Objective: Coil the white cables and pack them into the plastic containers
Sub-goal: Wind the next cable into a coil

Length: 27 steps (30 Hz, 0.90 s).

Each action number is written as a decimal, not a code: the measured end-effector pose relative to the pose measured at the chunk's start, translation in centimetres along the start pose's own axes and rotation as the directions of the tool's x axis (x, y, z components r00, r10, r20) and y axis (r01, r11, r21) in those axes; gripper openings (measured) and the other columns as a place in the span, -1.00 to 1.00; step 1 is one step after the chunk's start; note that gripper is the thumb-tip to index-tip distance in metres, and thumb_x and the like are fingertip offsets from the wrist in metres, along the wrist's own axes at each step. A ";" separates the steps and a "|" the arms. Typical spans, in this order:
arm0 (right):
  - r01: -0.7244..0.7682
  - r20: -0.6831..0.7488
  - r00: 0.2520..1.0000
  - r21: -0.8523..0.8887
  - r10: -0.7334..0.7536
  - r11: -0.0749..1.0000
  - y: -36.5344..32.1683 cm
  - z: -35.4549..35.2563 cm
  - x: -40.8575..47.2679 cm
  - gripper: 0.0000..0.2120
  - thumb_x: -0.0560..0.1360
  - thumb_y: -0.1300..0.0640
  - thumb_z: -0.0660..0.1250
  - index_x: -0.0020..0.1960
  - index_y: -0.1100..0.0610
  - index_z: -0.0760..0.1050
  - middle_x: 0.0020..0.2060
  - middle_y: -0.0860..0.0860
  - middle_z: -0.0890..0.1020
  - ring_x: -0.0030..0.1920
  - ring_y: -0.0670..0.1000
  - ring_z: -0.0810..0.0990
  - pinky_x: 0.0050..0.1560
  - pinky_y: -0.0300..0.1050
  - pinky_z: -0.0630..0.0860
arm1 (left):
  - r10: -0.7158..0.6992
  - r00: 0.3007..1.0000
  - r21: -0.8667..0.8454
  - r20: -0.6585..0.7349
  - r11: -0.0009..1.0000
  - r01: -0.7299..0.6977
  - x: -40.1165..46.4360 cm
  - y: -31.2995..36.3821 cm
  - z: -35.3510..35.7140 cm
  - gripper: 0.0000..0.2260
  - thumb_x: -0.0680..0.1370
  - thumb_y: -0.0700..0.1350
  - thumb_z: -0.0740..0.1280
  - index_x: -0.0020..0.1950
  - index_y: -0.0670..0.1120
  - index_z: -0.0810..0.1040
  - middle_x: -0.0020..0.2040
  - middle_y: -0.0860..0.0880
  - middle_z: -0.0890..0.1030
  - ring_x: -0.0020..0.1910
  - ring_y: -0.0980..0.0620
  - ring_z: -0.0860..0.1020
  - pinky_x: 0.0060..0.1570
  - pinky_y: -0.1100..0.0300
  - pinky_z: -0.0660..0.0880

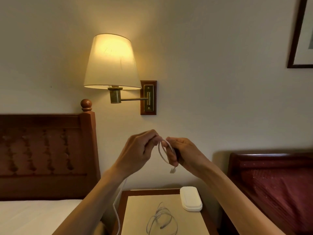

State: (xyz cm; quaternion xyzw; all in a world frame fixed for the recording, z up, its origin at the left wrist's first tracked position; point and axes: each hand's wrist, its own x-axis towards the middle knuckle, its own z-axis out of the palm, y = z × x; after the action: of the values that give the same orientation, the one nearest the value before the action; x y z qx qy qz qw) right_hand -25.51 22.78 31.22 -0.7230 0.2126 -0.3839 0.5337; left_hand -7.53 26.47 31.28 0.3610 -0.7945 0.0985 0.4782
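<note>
- A loose white cable (pixel 160 219) lies on the nightstand (pixel 135 217), near its front; a closed white plastic container (pixel 191 198) sits at the back right edge.
- Raised over the nightstand, the left hand (pixel 138 150) pinches a second white cable (pixel 163 152); the right hand (pixel 182 152) grips its small loops, plug dangling.
- Behind them: bare wall and a lit wall lamp (pixel 111 63).

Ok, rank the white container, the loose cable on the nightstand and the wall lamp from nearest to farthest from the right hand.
1. White container, below the right hand, at the nightstand's right edge.
2. Loose cable, lower, mid-nightstand.
3. Wall lamp, up left on the wall.
</note>
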 end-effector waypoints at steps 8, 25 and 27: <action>-0.131 0.138 0.987 0.357 0.086 0.925 -0.9 -0.8 -0.5 -0.67 0.60 0.05 0.10 -0.18 0.20 0.51 -0.46 0.06 0.44 -0.45 -0.02 0.44 -0.31 -0.21 0.49 | -0.384 0.859 -0.459 0.339 0.729 0.508 0.2 0.0 0.6 -0.64 0.63 0.05 0.17 0.07 -0.23 0.56 -0.23 0.00 0.51 -0.22 0.05 0.43 -0.16 0.21 0.36; -0.128 0.128 0.991 0.726 0.051 0.676 -3.4 -2.4 0.3 -0.69 0.65 0.14 0.01 -0.21 0.11 0.40 -0.53 -0.10 0.24 -0.48 -0.10 0.04 -0.50 -0.27 0.11 | -0.381 0.905 -0.418 0.187 0.803 0.425 -2.5 -3.8 1.4 -0.64 0.59 0.20 0.20 -0.20 -0.03 0.55 -0.37 -0.07 0.37 -0.44 -0.05 0.28 -0.45 0.10 0.23; -0.081 0.074 0.997 0.747 0.039 0.660 -4.3 -3.5 0.4 -0.68 0.66 0.14 0.00 -0.21 0.11 0.40 -0.52 -0.09 0.24 -0.49 -0.10 0.05 -0.51 -0.28 0.16 | -0.439 0.870 -0.426 0.225 0.759 0.493 -4.4 -5.2 1.2 -0.63 0.53 0.27 0.24 -0.25 0.01 0.53 -0.42 -0.02 0.35 -0.50 0.02 0.25 -0.51 0.15 0.18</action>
State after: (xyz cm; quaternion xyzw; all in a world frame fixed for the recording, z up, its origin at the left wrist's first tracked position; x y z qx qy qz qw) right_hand -28.46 21.85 35.79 -0.4419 0.0460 -0.4008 0.8013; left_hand -3.66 24.26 26.00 0.4254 -0.7043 -0.2395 0.5153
